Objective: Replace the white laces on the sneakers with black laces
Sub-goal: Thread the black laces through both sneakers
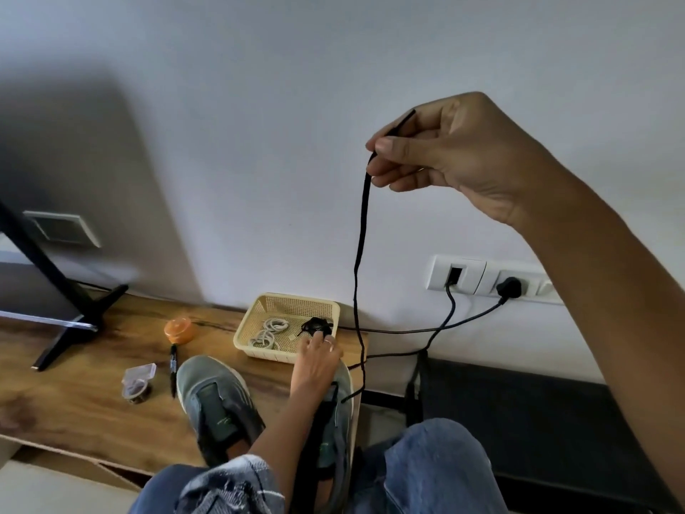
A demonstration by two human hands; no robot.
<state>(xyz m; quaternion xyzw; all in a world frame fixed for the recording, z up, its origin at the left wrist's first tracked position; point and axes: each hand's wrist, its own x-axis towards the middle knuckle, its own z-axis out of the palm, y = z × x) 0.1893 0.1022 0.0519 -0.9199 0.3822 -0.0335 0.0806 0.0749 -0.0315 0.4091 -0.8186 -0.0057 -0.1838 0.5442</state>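
- My right hand point(456, 157) pinches the long flat black lace point(358, 254), raised high above the grey-green sneaker point(339, 413).
- My left hand point(315, 365) rests on that sneaker's toe, fingers relaxed, beside the cream plastic basket point(259, 350).

Two grey sneakers point(218, 406) lie by the left hand point(315, 365). One black lace point(359, 254) hangs from the right hand point(452, 153). Just beyond the left hand, one basket point(252, 320) holds two white lace coils point(268, 332) and one black bundle point(317, 326).
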